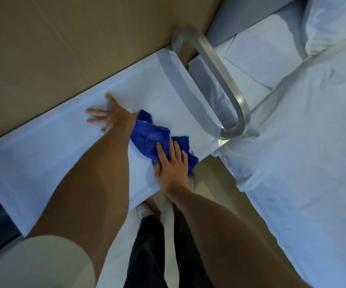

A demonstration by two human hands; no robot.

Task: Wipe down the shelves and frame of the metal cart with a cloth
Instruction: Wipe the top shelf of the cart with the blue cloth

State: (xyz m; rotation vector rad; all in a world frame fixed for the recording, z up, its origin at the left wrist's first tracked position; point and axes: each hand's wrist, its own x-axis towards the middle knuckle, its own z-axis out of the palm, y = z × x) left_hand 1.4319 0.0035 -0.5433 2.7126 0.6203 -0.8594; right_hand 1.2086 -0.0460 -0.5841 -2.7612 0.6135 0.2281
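Observation:
The metal cart's top shelf (64,146) stretches across the middle as a pale, flat surface. Its rounded metal handle (222,80) loops up at the right end. A crumpled blue cloth (155,136) lies on the shelf near the front edge. My right hand (172,165) presses flat on the cloth with straight fingers. My left hand (107,117) rests spread and flat on the bare shelf to the left of the cloth, fingers pointing left.
A brown wall (74,38) runs close behind the cart. A bed with white sheets (303,142) and a pillow (334,23) crowds the right side, touching the handle end. My dark trousers and a white shoe (143,210) stand on the floor below.

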